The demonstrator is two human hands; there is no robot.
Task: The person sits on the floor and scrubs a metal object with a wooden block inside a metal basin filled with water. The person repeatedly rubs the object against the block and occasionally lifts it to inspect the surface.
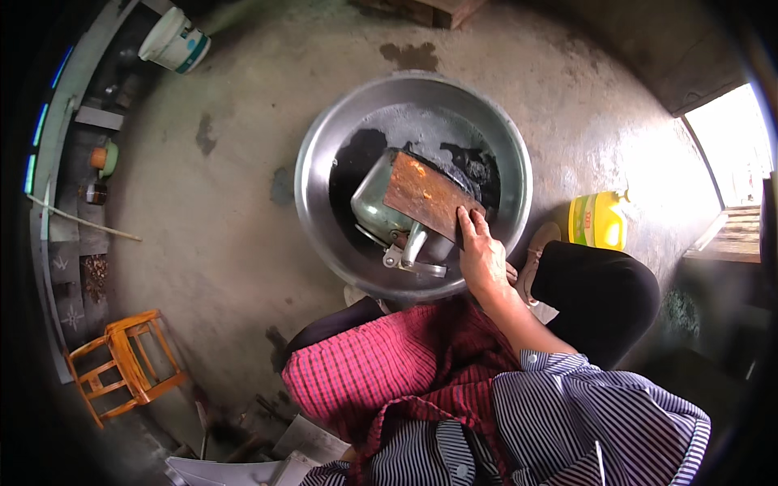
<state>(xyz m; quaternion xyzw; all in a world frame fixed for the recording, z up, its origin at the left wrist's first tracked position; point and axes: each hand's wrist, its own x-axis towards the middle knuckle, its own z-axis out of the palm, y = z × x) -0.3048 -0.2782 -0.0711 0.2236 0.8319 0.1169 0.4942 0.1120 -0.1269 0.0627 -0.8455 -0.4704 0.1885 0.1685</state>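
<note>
My right hand grips what looks like a cleaver with a broad, rust-brown rectangular blade. Two fingers lie along the blade's near end, and the palm hides most of the handle. Orange patches mark the blade's upper face. Under the blade, a metal kettle lies tilted on its side, its spout and handle fittings towards me. Whether blade and kettle touch, I cannot tell. Both are within a large round metal basin, which holds dark water with grey foam. My left hand is out of view.
A yellow plastic jug stands right of the basin, near my shoe. An orange wooden stool is at lower left. A white bucket sits at upper left, and a wooden piece at the far edge.
</note>
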